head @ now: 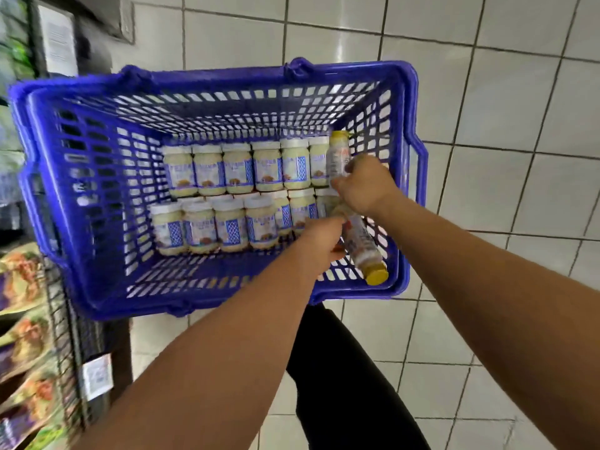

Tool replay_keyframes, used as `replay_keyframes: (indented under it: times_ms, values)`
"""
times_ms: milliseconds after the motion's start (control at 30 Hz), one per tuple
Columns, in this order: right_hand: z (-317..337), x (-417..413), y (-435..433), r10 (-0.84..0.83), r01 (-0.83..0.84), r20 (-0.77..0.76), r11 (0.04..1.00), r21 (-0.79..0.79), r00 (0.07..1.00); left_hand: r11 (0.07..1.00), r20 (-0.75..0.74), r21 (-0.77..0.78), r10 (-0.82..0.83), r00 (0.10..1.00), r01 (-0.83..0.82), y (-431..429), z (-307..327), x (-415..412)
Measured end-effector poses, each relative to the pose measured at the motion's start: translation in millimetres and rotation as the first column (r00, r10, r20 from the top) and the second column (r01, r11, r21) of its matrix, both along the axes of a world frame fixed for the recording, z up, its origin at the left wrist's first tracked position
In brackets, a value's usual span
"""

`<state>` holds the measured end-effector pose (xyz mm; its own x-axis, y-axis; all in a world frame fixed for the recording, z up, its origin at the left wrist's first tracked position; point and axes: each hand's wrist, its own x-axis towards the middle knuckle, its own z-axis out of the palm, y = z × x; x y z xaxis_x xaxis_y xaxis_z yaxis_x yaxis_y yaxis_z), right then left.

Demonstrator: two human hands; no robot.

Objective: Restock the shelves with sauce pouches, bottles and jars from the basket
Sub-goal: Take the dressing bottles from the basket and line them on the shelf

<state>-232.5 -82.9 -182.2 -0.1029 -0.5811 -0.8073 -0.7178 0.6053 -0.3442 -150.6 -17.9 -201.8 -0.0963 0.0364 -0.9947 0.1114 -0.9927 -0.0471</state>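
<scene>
Blue basket (65, 177) sat on the white tile floor (487, 157), w/ two rows of white-lid jars (240, 172) lying inside. Right hand (367, 185) had fingers clamped on a yellow-cap bottle (337, 157) at the basket's right end. Left hand (323, 235) gripped another yellow-cap bottle (365, 248) just beside it. Sauce pouches (22, 319) sat on a wire shelf (61, 336) at left, blurry. Black trouser leg (341, 384) showed between the arms.

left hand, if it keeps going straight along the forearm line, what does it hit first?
Likely the lying bottle its fingers already close on; the left hand points up and right. Beyond that, the right hand and the basket wall. Depth is unclear.
</scene>
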Motion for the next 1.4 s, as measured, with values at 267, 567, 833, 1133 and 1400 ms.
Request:
replay_keyframes:
  times_ms: [267, 567, 833, 1133, 1400]
  values:
    - [-45.1, 2.9, -2.0, -0.043, 0.042, -0.028, 0.999, -0.021, 0.999, 0.999, -0.06, 0.021, 0.027, 0.998, -0.026, 5.7, -29.7, -12.9]
    - [-66.7, 24.8, -3.5, -0.064, 0.061, -0.257, 0.998, -0.019, 0.964, 0.997, -0.037, -0.048, 0.062, 0.997, -0.064, -2.7, -35.3, 46.9]
    - [-99.6, 39.9, 13.8, 0.123, -0.187, -0.467, 0.978, -0.093, 0.876, 0.972, 0.014, -0.162, 0.173, 0.985, -0.168, -25.2, -52.2, 90.8]
    - [-101.2, 49.2, 19.7, -0.046, 0.016, -0.33, 0.995, -0.094, 0.943, 0.963, 0.003, -0.199, 0.184, 0.983, -0.18, -28.6, -55.7, 110.5]
    - [-21.9, 49.0, 52.2, -0.422, 0.433, 0.125, 0.898, -0.078, 0.898, 0.962, 0.027, -0.242, 0.133, 0.991, -0.123, -29.2, 5.4, 125.2]
